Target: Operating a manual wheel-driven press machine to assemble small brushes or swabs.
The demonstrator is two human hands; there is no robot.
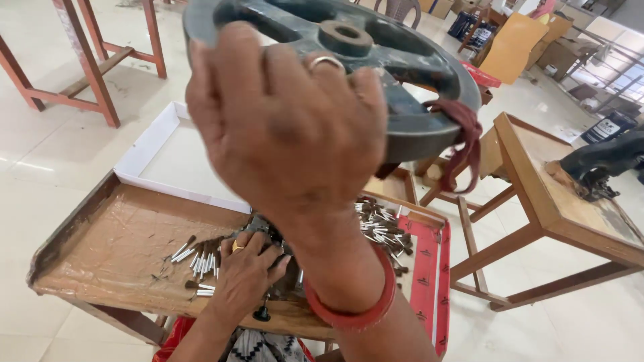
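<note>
My right hand [285, 124] is raised close to the camera and grips the rim of a large dark grey spoked handwheel [396, 60], which has a round hub and a dark red rag tied to its edge. A red bangle sits on that wrist. Lower down, my left hand [247, 268], with a gold ring, rests on a small dark metal press [272, 234] standing on a wooden tray table [114, 234]. Several small metal-tipped brush pieces [198, 258] lie just left of that hand, and a bigger heap [384, 231] lies to the right.
A white shallow box [151, 151] leans at the tray's far edge. A wooden table [557, 201] with a dark machine [597, 164] stands at right. Red-brown table legs [94, 74] are at upper left. Cardboard boxes and stools stand at the far right on the pale tiled floor.
</note>
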